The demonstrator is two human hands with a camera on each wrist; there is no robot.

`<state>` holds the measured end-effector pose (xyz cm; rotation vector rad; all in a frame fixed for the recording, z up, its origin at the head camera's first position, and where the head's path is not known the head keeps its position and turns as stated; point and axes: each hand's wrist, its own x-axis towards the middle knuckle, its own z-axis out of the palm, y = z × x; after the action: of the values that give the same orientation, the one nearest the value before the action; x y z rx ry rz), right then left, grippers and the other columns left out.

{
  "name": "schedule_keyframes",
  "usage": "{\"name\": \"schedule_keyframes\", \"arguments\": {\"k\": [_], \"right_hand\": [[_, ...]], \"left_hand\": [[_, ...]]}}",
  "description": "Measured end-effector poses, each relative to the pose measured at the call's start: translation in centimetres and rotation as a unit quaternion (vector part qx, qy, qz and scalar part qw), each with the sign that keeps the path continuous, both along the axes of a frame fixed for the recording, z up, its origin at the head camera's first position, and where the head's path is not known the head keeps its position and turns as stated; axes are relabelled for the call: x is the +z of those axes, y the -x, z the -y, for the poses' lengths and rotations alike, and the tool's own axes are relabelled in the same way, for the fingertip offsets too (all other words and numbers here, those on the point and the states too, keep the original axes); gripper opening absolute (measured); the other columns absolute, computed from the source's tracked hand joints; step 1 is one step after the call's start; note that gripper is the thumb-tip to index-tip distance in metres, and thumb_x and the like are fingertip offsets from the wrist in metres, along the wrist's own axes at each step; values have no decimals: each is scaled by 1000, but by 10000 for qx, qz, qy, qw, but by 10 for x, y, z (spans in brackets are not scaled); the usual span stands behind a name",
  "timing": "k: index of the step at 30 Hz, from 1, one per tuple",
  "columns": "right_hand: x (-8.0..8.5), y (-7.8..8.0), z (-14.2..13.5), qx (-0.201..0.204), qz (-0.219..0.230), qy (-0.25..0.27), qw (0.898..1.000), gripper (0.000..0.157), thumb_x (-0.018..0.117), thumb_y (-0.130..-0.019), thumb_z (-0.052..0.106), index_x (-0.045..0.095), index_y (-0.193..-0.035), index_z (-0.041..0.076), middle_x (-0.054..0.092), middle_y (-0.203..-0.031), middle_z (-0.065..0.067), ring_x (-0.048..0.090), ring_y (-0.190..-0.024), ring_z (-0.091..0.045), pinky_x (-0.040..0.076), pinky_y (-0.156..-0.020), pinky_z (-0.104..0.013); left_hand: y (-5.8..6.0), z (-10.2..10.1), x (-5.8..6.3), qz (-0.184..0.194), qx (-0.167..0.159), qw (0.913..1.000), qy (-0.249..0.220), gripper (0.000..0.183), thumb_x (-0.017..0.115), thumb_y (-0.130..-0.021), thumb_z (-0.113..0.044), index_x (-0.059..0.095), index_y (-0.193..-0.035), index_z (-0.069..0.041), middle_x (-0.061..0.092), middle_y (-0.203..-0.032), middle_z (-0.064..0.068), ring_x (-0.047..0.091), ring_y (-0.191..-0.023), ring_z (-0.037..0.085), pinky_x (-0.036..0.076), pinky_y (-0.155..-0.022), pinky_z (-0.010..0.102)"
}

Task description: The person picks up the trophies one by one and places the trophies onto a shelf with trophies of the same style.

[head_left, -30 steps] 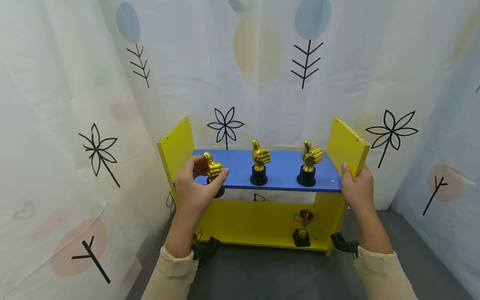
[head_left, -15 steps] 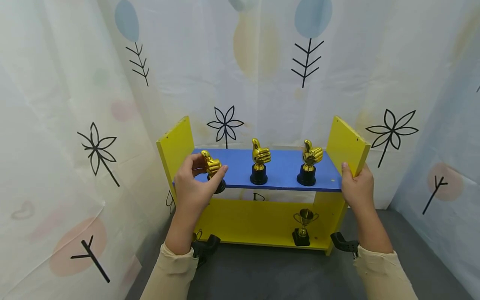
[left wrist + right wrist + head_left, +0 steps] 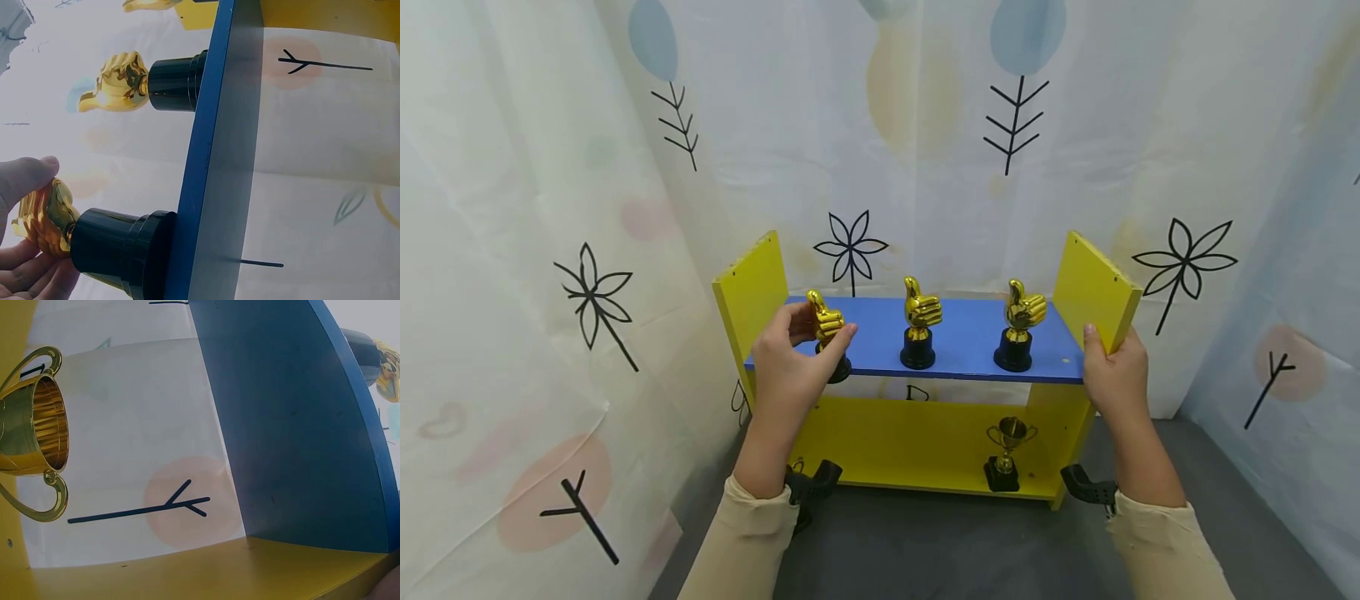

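In the head view my left hand (image 3: 793, 358) holds a gold thumbs-up trophy (image 3: 829, 323) by its gold top, at the left end of the blue shelf (image 3: 872, 333). The trophy leans a little. Its black base (image 3: 119, 247) is right at the shelf's surface in the left wrist view; whether it bears its weight there I cannot tell. Two matching trophies stand upright on the same board, one in the middle (image 3: 919, 321) and one toward the right (image 3: 1018, 325). My right hand (image 3: 1116, 375) grips the yellow right side panel (image 3: 1093, 287), thumb on its inner face.
Below, a gold cup trophy (image 3: 1006, 450) on a black base stands at the right of the yellow lower shelf (image 3: 917, 442). Part of another gold item (image 3: 797, 468) shows behind my left wrist. A yellow panel (image 3: 754, 304) bounds the left side. Printed cloth (image 3: 925, 183) hangs behind.
My left hand has raised the thumbs-up trophy slightly and brought its base in over the shelf's front edge. The right hand keeps its hold on the side panel.
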<state>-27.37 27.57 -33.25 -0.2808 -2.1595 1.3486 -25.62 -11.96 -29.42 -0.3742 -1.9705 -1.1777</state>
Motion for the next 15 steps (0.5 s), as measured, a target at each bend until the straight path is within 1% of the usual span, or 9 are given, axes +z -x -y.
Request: {"name": "schedule_keyframes", "arguments": {"k": [8, 15], "right_hand": [[0, -1, 0, 58, -15, 60, 10000, 55, 42, -114, 41, 43, -156, 5, 57, -151, -22, 60, -122, -37, 52, -110, -62], [-1, -1, 0, 57, -55, 31, 10000, 55, 42, -114, 40, 44, -155, 5, 57, -150, -22, 60, -121, -37, 52, -109, -62]], "left_hand": [[3, -2, 2, 71, -36, 10000, -60, 54, 94, -83, -29, 67, -121, 0, 73, -112, 12, 75, -95, 26, 64, -91, 42], [4, -2, 3, 215, -5, 9998, -32, 54, 93, -85, -29, 67, -122, 0, 73, -113, 13, 75, -96, 26, 64, -91, 42]]}}
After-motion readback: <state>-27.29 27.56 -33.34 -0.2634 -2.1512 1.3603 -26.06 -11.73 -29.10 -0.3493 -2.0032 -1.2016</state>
